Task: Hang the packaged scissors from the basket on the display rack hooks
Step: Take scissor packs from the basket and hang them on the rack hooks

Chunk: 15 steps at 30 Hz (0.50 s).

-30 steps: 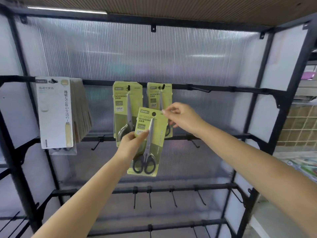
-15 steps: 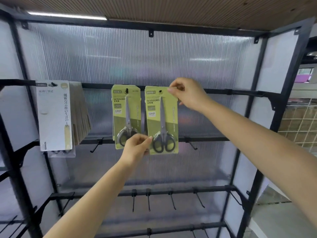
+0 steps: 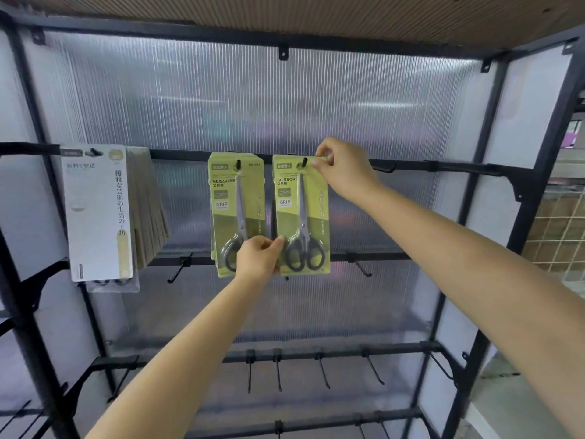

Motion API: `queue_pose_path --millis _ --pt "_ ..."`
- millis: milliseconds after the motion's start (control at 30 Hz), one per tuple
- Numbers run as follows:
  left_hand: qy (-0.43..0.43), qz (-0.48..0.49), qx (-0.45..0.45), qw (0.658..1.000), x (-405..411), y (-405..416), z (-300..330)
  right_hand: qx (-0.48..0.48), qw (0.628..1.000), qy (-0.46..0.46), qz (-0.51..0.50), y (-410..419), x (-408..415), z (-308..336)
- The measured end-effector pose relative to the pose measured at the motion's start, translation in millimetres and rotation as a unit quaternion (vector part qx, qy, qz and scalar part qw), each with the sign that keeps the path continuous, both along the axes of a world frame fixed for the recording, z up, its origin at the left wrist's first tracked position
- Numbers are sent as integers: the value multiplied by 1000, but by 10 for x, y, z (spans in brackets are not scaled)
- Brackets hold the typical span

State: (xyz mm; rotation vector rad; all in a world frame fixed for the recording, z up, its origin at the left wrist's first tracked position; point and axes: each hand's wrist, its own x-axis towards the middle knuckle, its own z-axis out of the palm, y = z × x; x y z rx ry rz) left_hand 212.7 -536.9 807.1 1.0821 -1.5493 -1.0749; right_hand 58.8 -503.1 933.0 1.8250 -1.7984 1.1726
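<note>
A green packaged pair of scissors (image 3: 311,217) hangs on a hook (image 3: 304,160) of the top rail of the black display rack (image 3: 459,167). My right hand (image 3: 343,167) pinches the pack's top right corner. My left hand (image 3: 259,256) pinches its lower left edge, beside the black handles. To its left hangs a small stack of the same green scissors packs (image 3: 235,213) on the neighbouring hook. The basket is not in view.
A thick stack of white packs (image 3: 95,213) hangs at the left of the top rail. Bare hooks (image 3: 361,266) stick out of the second rail, and more hooks (image 3: 321,370) line the third rail. A wire grid (image 3: 562,232) stands at the far right.
The green pack went from held loose in front of the rack up onto the second hook. My right hand rose to its top corner; my left hand slid to its lower edge.
</note>
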Motion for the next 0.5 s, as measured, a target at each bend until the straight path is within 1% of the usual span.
queue_pose_path --millis 133,233,333,500 --pt "-51 64 -15 997 -116 -152 55 -16 993 111 -41 -38 -1 -51" --pt "-72 88 -25 993 -176 -217 81 19 984 167 -59 -48 -12 -96" --pt "-67 91 -21 993 -205 -277 83 56 976 194 -77 -81 -12 -136" --pt "-70 107 -17 992 -217 -302 83 87 966 218 -110 -176 -3 -186"
